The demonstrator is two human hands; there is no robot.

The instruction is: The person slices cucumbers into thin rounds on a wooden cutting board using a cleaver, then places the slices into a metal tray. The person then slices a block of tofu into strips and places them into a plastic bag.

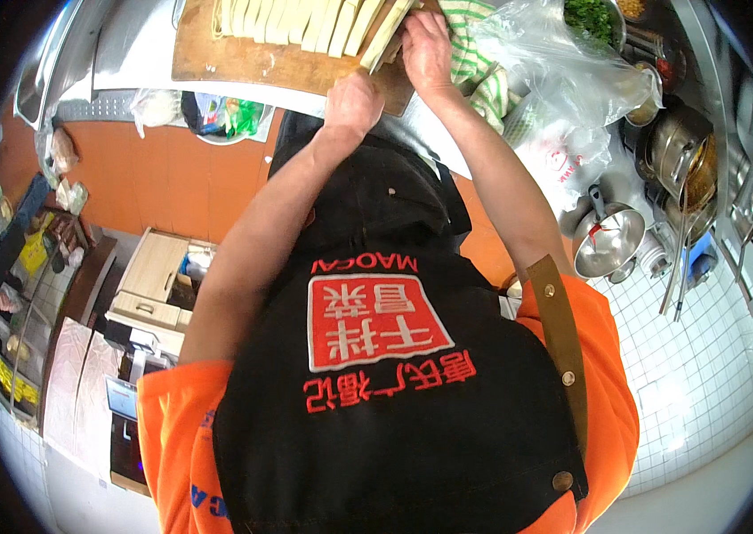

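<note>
Pale yellow flat food strips, perhaps dough or bean curd, lie side by side across a wooden cutting board. My left hand is curled into a fist at the board's near edge, by the end of the rightmost strip. What that fist encloses is hidden. Along the strip's right side runs a thin grey edge that could be a blade; I cannot tell. My right hand rests at the board's right side, fingers bent close to this edge. Its fingertips are partly hidden.
A green-striped cloth touches the board's right. Beyond it are clear plastic bags, a bowl of chopped greens, pots and a steel pan. Below the counter's left part sits a basin of bags.
</note>
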